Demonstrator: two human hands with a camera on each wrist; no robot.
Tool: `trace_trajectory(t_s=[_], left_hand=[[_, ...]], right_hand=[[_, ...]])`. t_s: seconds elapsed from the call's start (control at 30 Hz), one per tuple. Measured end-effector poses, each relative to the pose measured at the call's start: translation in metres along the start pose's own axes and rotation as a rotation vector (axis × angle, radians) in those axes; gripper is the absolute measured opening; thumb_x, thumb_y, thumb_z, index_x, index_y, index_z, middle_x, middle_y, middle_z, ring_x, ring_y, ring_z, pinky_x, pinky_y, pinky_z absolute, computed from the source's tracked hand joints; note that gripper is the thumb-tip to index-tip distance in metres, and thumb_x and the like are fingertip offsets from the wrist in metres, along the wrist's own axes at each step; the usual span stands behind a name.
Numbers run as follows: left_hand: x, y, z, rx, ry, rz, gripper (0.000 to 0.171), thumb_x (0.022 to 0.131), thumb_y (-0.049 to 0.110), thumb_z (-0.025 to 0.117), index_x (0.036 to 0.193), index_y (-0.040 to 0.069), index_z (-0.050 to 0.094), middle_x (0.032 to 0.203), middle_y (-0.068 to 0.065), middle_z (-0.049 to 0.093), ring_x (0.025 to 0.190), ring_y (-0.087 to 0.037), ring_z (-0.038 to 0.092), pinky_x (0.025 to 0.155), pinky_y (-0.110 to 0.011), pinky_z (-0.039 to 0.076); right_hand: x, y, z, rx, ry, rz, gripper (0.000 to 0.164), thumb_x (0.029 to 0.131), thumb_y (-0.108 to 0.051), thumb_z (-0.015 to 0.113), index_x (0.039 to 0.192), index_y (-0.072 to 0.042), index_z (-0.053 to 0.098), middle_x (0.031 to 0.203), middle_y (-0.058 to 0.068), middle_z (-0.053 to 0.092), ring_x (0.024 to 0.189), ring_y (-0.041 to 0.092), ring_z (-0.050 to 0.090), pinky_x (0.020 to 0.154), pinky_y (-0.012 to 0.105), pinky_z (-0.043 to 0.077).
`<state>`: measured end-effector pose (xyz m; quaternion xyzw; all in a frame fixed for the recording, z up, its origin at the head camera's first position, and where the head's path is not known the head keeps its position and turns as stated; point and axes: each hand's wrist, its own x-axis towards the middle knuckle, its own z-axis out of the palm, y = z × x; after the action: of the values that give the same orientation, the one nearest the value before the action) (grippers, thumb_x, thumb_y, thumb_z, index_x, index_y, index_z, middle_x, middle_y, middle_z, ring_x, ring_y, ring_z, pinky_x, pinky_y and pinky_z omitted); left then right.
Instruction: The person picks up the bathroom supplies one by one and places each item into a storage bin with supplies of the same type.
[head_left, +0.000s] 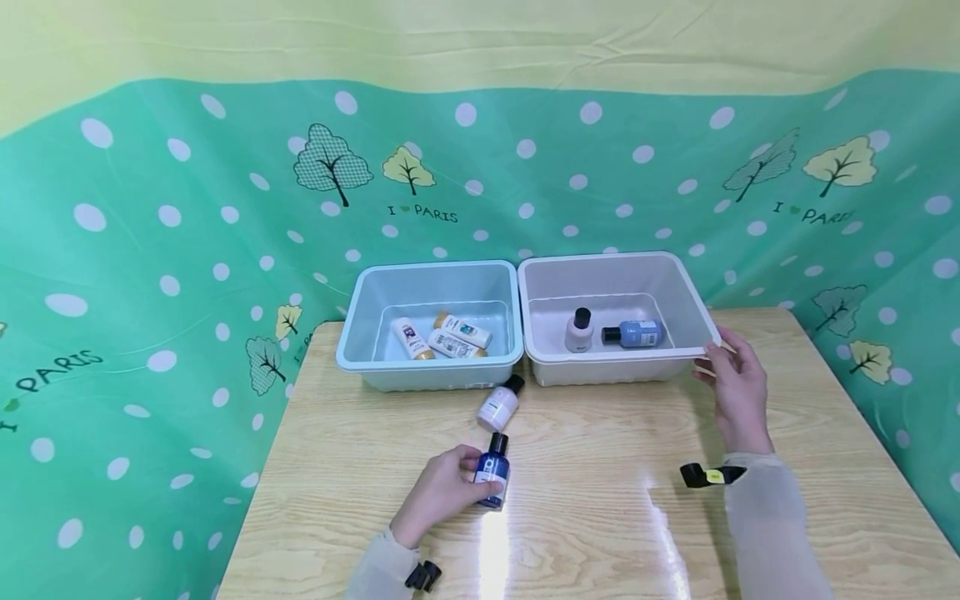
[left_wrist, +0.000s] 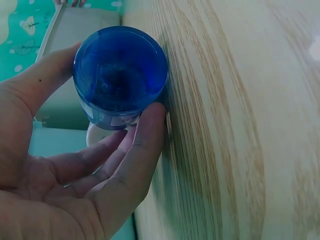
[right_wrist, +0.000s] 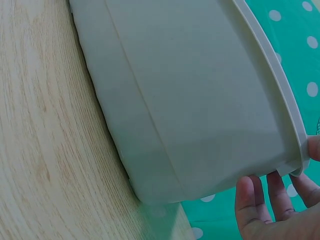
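My left hand (head_left: 441, 492) holds a dark blue bottle (head_left: 491, 477) with a black cap between thumb and fingers, low over the table. In the left wrist view the round base of the blue bottle (left_wrist: 120, 70) faces the camera. My right hand (head_left: 738, 390) grips the front right corner of a whitish plastic bin (head_left: 611, 367), thumb over the rim and fingers beneath, also visible in the right wrist view. Inside that bin are a pale pink bottle (head_left: 579, 333) and a light blue bottle (head_left: 641, 334) lying down. Beyond the left hand, another pale pink bottle (head_left: 498, 408) lies on the table.
A light blue bin (head_left: 435, 377) stands against the whitish one, on its left. It contains a few white tubes (head_left: 412, 339) with yellow-orange caps. Both stand at the back of the wooden table (head_left: 600, 475), before a green dotted cloth (head_left: 525, 192).
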<state>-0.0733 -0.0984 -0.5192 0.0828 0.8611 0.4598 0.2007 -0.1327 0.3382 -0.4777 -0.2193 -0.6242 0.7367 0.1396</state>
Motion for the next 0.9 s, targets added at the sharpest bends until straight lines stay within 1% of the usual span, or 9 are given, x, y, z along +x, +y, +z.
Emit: trace_trajectory(t_s=[0.13,0.27,0.43,0.6,0.77,0.9], left_hand=[[0.000,0.000,0.000,0.010,0.002,-0.009,0.066,0.077,0.038,0.087,0.123,-0.002,0.062,0.103,-0.009,0.069,0.086,-0.018,0.065,0.073,-0.032,0.058],[0.001,-0.001,-0.001,-0.003,-0.007,-0.018,0.063,0.077,0.036,0.087,0.121,-0.002,0.063,0.102,-0.008,0.069,0.087,-0.019,0.065,0.073,-0.033,0.058],[0.002,-0.005,-0.003,-0.054,-0.028,-0.026,0.061,0.077,0.031,0.087,0.122,-0.002,0.062,0.098,-0.005,0.068,0.084,-0.018,0.064,0.070,-0.031,0.058],[0.004,-0.010,-0.004,-0.100,-0.035,-0.020,0.060,0.078,0.028,0.087,0.122,-0.003,0.062,0.097,-0.004,0.068,0.085,-0.018,0.066,0.070,-0.030,0.058],[0.005,-0.012,-0.004,-0.172,-0.046,-0.013,0.058,0.079,0.024,0.086,0.124,-0.005,0.061,0.099,-0.007,0.070,0.088,-0.020,0.067,0.073,-0.031,0.059],[0.007,-0.010,-0.004,-0.278,-0.061,-0.027,0.059,0.081,0.021,0.086,0.126,-0.005,0.060,0.103,-0.010,0.069,0.089,-0.022,0.068,0.073,-0.031,0.061]], right_hand=[[0.001,0.000,0.000,0.005,0.001,0.002,0.049,0.099,-0.032,0.065,0.145,-0.022,0.053,0.130,0.003,0.056,0.107,0.021,0.059,0.076,0.019,0.058],[0.001,0.000,0.000,0.014,0.007,0.004,0.048,0.098,-0.031,0.066,0.144,-0.021,0.053,0.129,0.003,0.057,0.104,0.020,0.060,0.075,0.020,0.058],[0.001,0.001,0.001,0.021,0.012,0.000,0.048,0.098,-0.030,0.067,0.143,-0.020,0.054,0.128,0.004,0.058,0.103,0.021,0.060,0.077,0.022,0.059],[0.001,0.001,0.002,0.004,0.017,-0.010,0.047,0.098,-0.030,0.066,0.143,-0.021,0.055,0.128,0.005,0.058,0.102,0.020,0.061,0.075,0.021,0.058],[0.000,0.002,0.002,0.007,0.018,-0.012,0.047,0.098,-0.030,0.066,0.143,-0.021,0.055,0.128,0.005,0.058,0.101,0.020,0.061,0.074,0.020,0.058],[0.000,0.001,0.002,0.011,0.012,-0.010,0.048,0.098,-0.031,0.066,0.143,-0.021,0.054,0.129,0.005,0.058,0.103,0.021,0.060,0.074,0.020,0.058]])
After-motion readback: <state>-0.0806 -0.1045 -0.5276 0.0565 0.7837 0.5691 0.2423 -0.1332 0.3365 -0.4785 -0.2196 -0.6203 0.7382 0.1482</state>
